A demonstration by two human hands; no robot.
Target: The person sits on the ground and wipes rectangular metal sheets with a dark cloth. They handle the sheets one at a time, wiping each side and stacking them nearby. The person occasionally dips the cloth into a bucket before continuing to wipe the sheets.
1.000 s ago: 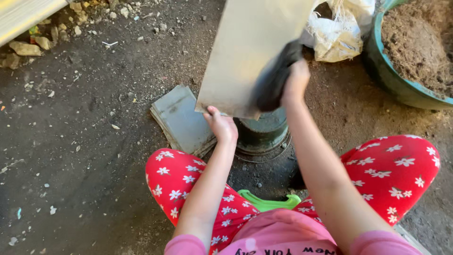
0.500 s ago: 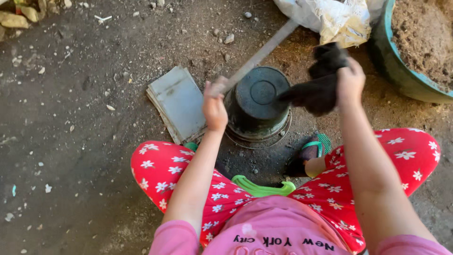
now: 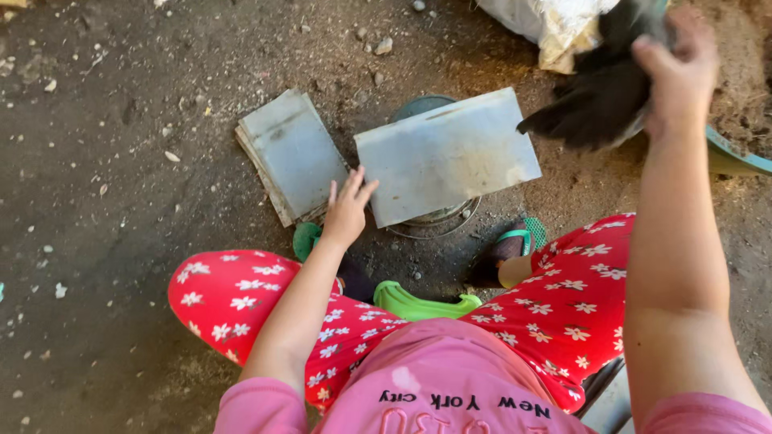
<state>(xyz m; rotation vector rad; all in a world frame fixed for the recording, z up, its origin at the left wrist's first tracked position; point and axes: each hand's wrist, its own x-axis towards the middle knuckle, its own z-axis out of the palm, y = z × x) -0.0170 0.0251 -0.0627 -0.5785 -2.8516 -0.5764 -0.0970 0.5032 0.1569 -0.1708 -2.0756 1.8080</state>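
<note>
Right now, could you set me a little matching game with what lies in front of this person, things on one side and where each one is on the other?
Things:
1. flat grey rectangular slab
2. stack of grey square tiles
3. dark crumpled cloth
4. left hand

Places or states:
A. held up in the right hand
B. lying on the ground beside the pot
C. resting on top of the round dark pot
D. fingers spread at the slab's near left corner

Pairs: 1-C, 2-B, 3-A, 4-D
</note>
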